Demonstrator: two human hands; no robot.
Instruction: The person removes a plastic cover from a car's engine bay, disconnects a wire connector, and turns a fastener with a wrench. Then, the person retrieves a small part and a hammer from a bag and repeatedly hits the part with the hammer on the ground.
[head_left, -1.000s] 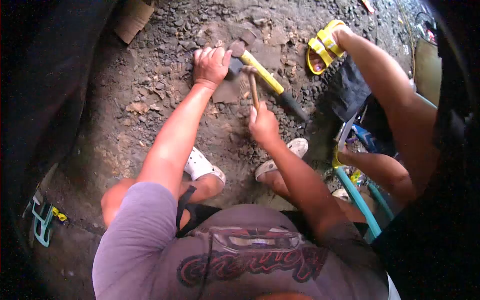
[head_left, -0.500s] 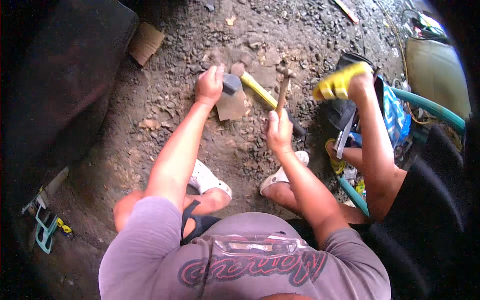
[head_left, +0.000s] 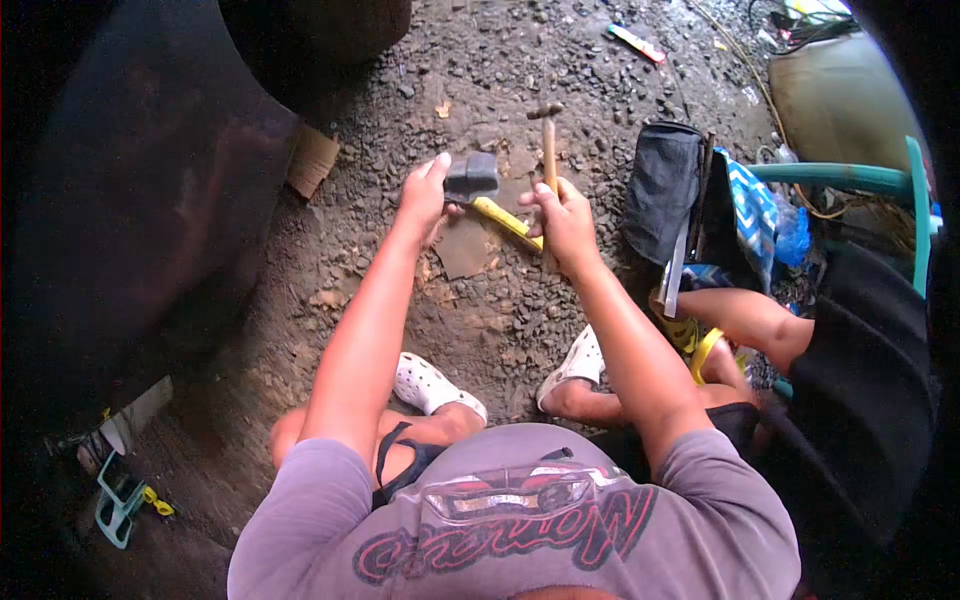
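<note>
My left hand point(head_left: 427, 192) is closed on the left end of a dark grey block point(head_left: 472, 178), which it holds above the ground. In my right hand point(head_left: 565, 222) is a hammer point(head_left: 549, 140) with a wooden handle, its small head pointing away from me. The right thumb and fingers wrap the lower handle. Between the hands shows the yellow handle point(head_left: 507, 222) of a larger tool on the ground; the block and my right hand hide its ends. A flat brownish square piece point(head_left: 466, 250) lies below the block.
Another person's leg point(head_left: 745, 318) and yellow sandal point(head_left: 708, 355) are close on my right. Beyond stand a black bag point(head_left: 662, 180), a patterned blue bag point(head_left: 752, 215) and a green tube frame point(head_left: 830, 177). A dark bulk point(head_left: 150, 220) fills the left; a teal-framed saw point(head_left: 118, 505) lies lower left.
My left hand has raised the block and turned it. The hammer has become more upright in my right hand. The other person's sandalled foot has come back from beside the black bag.
</note>
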